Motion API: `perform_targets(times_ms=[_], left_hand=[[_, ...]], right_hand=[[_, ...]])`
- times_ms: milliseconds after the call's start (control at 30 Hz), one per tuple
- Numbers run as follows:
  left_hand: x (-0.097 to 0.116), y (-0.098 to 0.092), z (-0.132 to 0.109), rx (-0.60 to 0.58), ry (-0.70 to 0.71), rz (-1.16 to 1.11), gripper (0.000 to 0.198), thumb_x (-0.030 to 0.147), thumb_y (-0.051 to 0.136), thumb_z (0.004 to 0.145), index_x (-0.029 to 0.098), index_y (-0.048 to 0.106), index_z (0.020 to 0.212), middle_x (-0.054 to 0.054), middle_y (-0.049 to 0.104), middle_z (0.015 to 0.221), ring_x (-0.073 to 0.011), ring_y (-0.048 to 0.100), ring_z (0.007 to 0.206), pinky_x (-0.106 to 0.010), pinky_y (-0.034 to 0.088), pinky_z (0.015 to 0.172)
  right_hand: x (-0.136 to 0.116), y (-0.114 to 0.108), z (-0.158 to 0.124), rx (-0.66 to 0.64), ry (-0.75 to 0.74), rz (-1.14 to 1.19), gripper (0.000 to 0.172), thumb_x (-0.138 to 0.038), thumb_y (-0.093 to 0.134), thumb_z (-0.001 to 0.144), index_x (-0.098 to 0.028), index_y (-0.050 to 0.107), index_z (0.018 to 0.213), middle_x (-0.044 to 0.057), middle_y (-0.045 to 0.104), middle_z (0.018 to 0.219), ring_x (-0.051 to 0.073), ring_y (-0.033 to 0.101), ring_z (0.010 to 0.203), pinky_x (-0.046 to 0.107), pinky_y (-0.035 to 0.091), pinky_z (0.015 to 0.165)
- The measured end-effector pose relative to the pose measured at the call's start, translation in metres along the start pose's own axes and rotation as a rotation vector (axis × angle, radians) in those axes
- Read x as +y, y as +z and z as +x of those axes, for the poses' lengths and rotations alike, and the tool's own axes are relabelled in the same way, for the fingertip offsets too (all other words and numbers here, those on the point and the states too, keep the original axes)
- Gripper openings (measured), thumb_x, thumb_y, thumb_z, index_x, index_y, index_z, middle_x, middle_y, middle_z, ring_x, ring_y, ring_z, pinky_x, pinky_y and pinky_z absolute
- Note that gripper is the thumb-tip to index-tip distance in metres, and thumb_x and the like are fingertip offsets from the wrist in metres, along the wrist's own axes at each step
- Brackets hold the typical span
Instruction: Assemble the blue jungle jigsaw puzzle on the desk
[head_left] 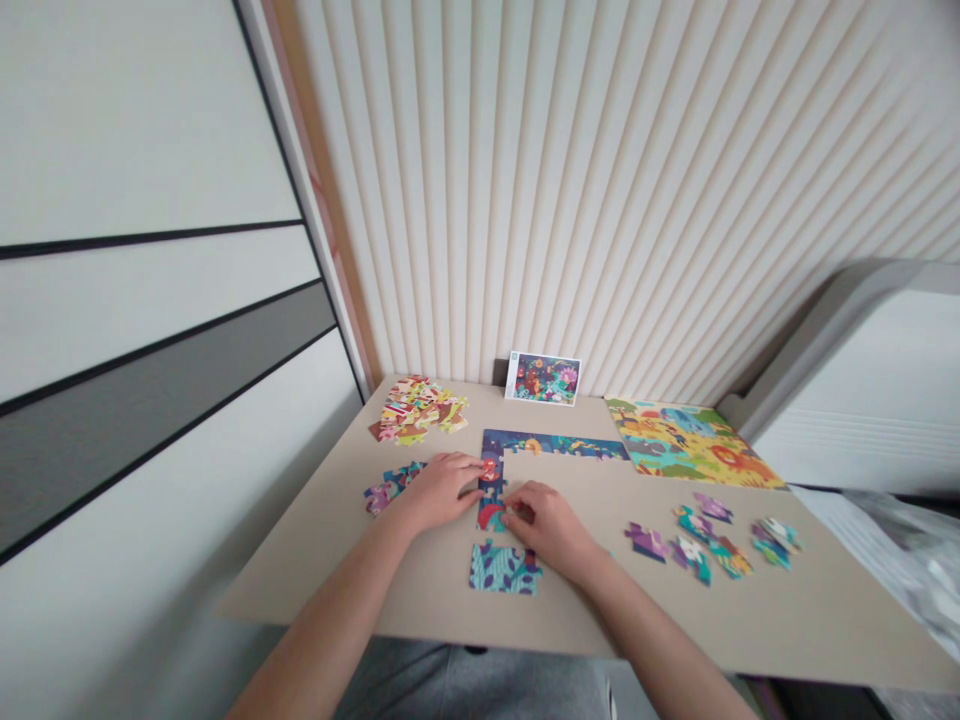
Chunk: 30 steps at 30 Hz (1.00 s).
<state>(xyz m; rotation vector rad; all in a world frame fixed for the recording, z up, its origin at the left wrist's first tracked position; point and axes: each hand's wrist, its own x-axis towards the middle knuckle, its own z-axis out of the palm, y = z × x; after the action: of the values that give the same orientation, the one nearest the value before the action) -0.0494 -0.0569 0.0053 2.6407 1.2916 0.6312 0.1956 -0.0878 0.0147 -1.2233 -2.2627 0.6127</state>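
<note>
A partly joined dark-blue jigsaw puzzle point(517, 442) lies on the table, with a top strip and a left column. My left hand point(448, 487) rests beside that column, fingers stretched out and tips touching its left edge near a red figure. On the other side, my right hand point(546, 520) has its fingers curled and pinched at a red-and-teal puzzle piece point(491, 518) low in the column; the fingertips partly cover it. Just below lies a joined teal leaf-patterned section point(501, 570), apart from the column. Some loose pieces point(384, 492) are partly hidden behind my left forearm.
A picture card point(543, 379) leans upright at the back. Yellow and red pieces point(420, 408) are heaped back left. A finished animal puzzle point(686, 440) lies back right, with several loose purple and teal pieces point(694, 525) in front. A pleated panel point(525, 200) stands behind the table.
</note>
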Motion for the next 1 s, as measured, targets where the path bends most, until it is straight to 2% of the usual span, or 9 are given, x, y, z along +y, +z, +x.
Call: perform_targets(times_ms=[100,333,733,1000], left_hand=[[-0.0004,0.0002,-0.0001,-0.002,0.001,0.001,0.034,0.035,0.063,0.095,0.026,0.069,0.127,-0.008,0.069,0.129,-0.0262,0.062,0.120,-0.043,0.045,0.108],[0.0003,-0.0006,0.0000,-0.007,0.001,0.014,0.033,0.032,0.064,0.094,0.026,0.069,0.126,-0.007,0.069,0.128,-0.0262,0.062,0.119,-0.042,0.046,0.107],[0.0013,-0.0026,0.0003,-0.019,0.008,0.006,0.030,0.031,0.063,0.095,0.025,0.070,0.123,-0.007,0.069,0.128,-0.0257,0.061,0.120,-0.042,0.046,0.107],[0.0020,-0.0028,0.0003,-0.009,0.020,0.026,0.031,0.029,0.063,0.095,0.026,0.069,0.124,-0.006,0.069,0.128,-0.0244,0.062,0.120,-0.041,0.046,0.108]], right_hand=[[0.0043,-0.0062,-0.0039,-0.017,-0.012,-0.019,0.016,-0.022,0.070,0.087,-0.023,0.075,0.102,0.003,0.068,0.088,0.018,0.061,0.081,0.028,0.045,0.076],[0.0048,-0.0040,-0.0041,-0.040,-0.074,-0.027,0.014,-0.018,0.064,0.091,-0.024,0.076,0.095,0.003,0.069,0.090,0.018,0.063,0.086,0.028,0.046,0.081],[0.0042,-0.0006,-0.0033,-0.045,-0.136,-0.117,0.009,-0.022,0.064,0.095,-0.023,0.073,0.096,0.003,0.069,0.093,0.018,0.064,0.092,0.030,0.043,0.086],[0.0040,-0.0012,-0.0037,-0.049,-0.116,-0.151,0.008,-0.022,0.063,0.096,-0.023,0.071,0.096,0.002,0.069,0.094,0.017,0.064,0.093,0.029,0.041,0.087]])
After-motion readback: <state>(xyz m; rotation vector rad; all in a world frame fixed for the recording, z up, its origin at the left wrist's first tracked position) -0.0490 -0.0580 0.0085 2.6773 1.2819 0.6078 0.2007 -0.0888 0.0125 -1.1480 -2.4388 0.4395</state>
